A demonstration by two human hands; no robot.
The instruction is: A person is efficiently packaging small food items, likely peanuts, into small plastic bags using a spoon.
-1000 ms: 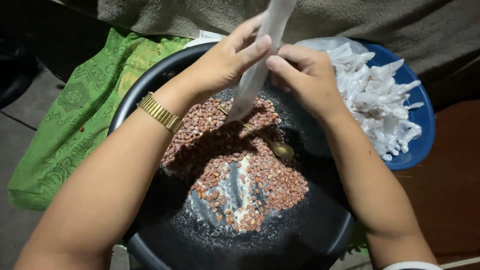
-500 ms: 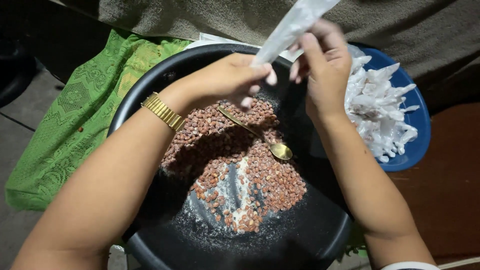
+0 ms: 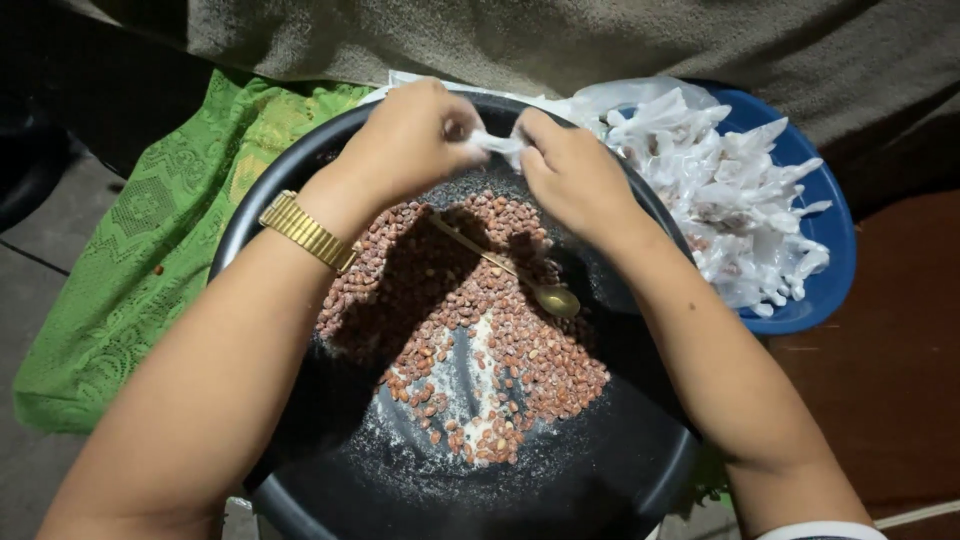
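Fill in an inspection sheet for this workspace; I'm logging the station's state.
Surface: grey floor, green lace cloth spread under the basin.
Job's things: black basin holding peanuts, white powder and a brass spoon; small white bag.
Clutter: blue bowl heaped with tied white bags.
Grips: left hand and right hand both pinch the small bag above the basin.
Cables: nothing seen.
Surroundings: grey-brown cloth behind, reddish surface at right.

Home food-prep spot on the floor: black basin (image 3: 300, 170) of peanuts (image 3: 520, 350), green lace cloth (image 3: 130, 250).
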